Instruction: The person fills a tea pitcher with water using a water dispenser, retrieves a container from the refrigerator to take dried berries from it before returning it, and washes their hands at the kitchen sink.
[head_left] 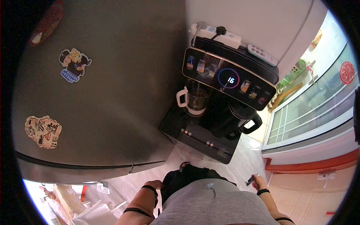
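At the lower middle, my left hand [155,184] hangs beside the dark shorts, a black strap below its wrist; its fingers are hard to make out. My right hand [258,181] is at the lower right, closed on a small dark object [250,180] that I cannot make out clearly. In front stands a black drink machine [202,144] with a lit display [228,78] reading 16. A glass pot with a white handle [197,100] sits on its left side, with dark bits inside. On its right side is a black kettle [240,117].
A grey fridge [112,86] with magnets fills the left. A white power strip [225,36] and a remote [262,55] lie on top of the machine. A glass door [311,108] is at the right, and plastic bags [95,214] are at the lower left.
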Motion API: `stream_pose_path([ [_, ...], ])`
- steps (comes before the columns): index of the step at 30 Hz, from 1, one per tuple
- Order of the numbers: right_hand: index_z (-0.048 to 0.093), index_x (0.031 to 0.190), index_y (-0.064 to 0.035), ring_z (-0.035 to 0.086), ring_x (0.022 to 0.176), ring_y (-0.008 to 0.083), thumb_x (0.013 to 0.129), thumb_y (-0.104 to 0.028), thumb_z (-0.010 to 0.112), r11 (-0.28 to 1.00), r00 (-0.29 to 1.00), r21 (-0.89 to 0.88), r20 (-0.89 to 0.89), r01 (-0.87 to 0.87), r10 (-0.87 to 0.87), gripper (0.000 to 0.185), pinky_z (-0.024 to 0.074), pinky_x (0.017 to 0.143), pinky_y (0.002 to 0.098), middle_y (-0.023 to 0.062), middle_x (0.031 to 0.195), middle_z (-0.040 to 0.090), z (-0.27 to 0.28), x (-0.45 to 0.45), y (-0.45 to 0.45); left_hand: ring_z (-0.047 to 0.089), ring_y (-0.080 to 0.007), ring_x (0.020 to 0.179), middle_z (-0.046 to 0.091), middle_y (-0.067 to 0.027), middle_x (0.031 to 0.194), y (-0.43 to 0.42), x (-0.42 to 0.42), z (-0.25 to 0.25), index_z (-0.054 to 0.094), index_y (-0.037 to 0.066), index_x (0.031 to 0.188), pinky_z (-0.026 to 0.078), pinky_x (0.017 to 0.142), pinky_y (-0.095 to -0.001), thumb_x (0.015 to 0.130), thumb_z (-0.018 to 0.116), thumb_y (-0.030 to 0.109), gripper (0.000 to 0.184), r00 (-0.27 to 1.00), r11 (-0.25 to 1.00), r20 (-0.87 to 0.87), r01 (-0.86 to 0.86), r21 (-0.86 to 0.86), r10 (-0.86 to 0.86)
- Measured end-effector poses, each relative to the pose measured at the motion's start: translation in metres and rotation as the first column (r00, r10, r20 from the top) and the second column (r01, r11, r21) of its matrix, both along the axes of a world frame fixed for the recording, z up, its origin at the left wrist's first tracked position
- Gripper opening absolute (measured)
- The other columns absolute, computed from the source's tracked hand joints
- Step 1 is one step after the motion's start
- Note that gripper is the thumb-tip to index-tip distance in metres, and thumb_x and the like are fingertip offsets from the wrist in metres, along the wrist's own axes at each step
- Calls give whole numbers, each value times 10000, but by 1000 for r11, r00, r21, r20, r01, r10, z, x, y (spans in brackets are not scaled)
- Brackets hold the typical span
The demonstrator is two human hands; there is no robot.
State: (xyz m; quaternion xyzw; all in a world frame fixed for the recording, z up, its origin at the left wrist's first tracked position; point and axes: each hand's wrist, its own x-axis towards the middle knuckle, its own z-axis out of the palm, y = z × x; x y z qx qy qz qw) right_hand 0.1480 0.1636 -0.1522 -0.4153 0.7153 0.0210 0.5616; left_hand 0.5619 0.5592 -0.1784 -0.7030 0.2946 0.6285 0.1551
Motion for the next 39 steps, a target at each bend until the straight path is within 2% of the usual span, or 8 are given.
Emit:
stream_pose_path([
  [6,536,730,-53,402,342,155,746,-307,556,1000,1000,-30,28,-7,8,256,308,318,281,60,498,449,-16,-9,-2,415,-285,1172,472,-133,1234,8,-10,-36,509,87,1173,318,970,-426,847,375,452,507,992,989,-25,122,-84,-124],
  [8,523,698,-75,385,346,139,752,-281,560,1000,1000,-12,25,10,-9,216,306,326,267,37,501,444,-12,-5,-1,367,-281,1210,443,-117,1266,-5,-18,-2,510,105,1178,212,1011,-501,841,355,528,562,956,970,180,-241,28,232],
  [11,509,668,-99,368,349,121,759,-253,563,1000,1000,6,21,19,-19,187,308,335,251,12,501,438,-6,-1,1,346,-276,1226,438,-96,1275,-16,-16,35,510,140,1186,132,1010,-564,825,359,577,587,938,963,250,-262,56,241],
  [24,508,674,-107,393,369,122,753,-261,573,1000,1000,-4,16,12,-12,184,336,346,254,7,508,442,-10,4,-2,381,-285,1203,469,-62,1248,6,-8,-42,510,133,1167,138,965,-651,833,421,405,439,985,996,150,-76,-41,82],
  [26,508,675,-104,394,368,122,753,-259,573,1000,1000,2,18,14,-14,185,338,345,255,8,508,439,-13,2,-3,422,-303,1164,475,-100,1235,-10,-6,-2,506,109,1164,264,964,-574,826,457,307,394,993,998,120,24,-66,-16],
  [29,508,674,-98,397,368,124,751,-257,573,1000,999,2,22,28,-28,188,342,347,255,11,506,434,-9,5,-2,476,-327,1101,507,-148,1184,12,3,-71,522,79,1135,396,903,-456,790,505,176,359,977,967,3,211,-145,-213],
  [32,512,704,-70,396,356,137,748,-262,571,999,999,-16,25,42,-42,206,324,329,264,34,514,445,-14,2,-2,515,-347,1042,544,-201,1104,20,2,-79,549,35,1079,456,830,-377,739,542,98,346,1000,947,7,26,-320,-25],
  [39,512,735,-44,386,333,152,752,-275,569,1000,1000,-7,2,10,-10,239,292,306,278,58,495,439,-18,-4,-5,505,-355,1055,515,-248,1114,30,4,-142,497,-19,1098,439,852,-423,735,553,114,391,976,947,49,216,-236,-211],
])
